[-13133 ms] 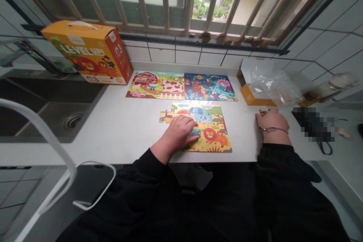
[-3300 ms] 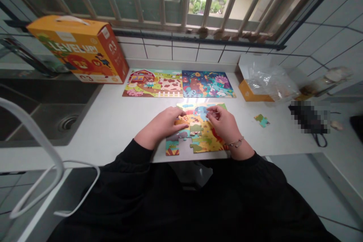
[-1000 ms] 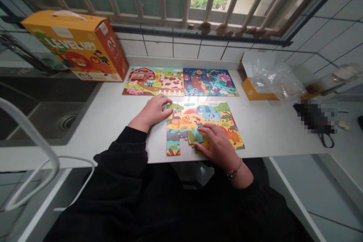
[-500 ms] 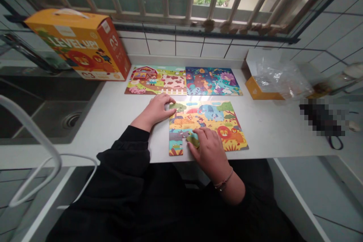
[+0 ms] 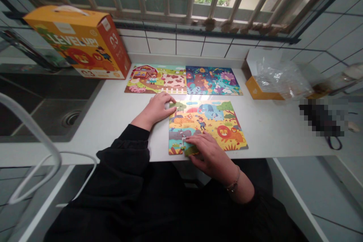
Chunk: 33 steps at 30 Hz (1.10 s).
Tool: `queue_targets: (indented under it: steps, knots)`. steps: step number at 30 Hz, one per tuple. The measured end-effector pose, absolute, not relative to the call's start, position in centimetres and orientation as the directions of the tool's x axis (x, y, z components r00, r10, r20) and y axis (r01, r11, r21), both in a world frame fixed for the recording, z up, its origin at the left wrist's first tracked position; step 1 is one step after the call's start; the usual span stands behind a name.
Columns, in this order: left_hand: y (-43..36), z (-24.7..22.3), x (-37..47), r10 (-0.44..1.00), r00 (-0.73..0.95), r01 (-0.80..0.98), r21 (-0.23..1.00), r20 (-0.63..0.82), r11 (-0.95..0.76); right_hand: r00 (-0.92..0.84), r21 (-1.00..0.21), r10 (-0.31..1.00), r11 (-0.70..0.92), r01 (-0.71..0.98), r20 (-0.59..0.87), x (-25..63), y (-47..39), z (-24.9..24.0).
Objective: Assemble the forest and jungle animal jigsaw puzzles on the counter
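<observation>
A safari jigsaw puzzle point(image 5: 208, 121) with lions, elephants and a hippo lies flat on the white counter. My left hand point(image 5: 158, 109) rests at its upper left corner, thumb and fingers apart, with nothing held. Near the puzzle's bottom edge, my right hand point(image 5: 208, 153) grips a green puzzle piece point(image 5: 190, 150) between thumb and fingers. The piece sits at the gap beside the lower left corner piece, partly covered by the fingers. Behind are a farm puzzle point(image 5: 159, 79) and a dark blue forest puzzle point(image 5: 214, 80), side by side.
An orange box point(image 5: 82, 41) stands at the back left beside a sink point(image 5: 70, 119). At the back right, an opened box point(image 5: 262, 90) holds clear plastic wrap point(image 5: 283, 77). A white cable point(image 5: 53, 155) loops at the left. A blurred dark object point(image 5: 320, 117) lies on the right.
My right hand has moved slightly down, bringing the green piece lower towards the puzzle's bottom edge, and more of the hippo now shows. My left hand has stayed in place.
</observation>
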State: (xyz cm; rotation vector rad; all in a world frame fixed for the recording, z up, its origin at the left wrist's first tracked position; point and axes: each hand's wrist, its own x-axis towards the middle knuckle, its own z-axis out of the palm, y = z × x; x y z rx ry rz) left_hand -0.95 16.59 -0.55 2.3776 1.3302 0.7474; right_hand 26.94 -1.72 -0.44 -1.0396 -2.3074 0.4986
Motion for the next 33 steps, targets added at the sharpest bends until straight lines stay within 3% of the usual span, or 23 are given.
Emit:
queue_targets:
  steps: [18,33]
  knots:
    - [15.9,-0.3,-0.5,0.872,0.423,0.72,0.492,0.247,-0.489,-0.536,-0.422,0.709,0.704,0.571,0.458,25.6,-2.2,-1.9]
    - [16.1,-0.5,-0.7,0.871,0.427,0.725,0.484,0.242,-0.49,-0.474,-0.375,0.764,0.635,0.676,0.439,25.2,-2.7,-1.7]
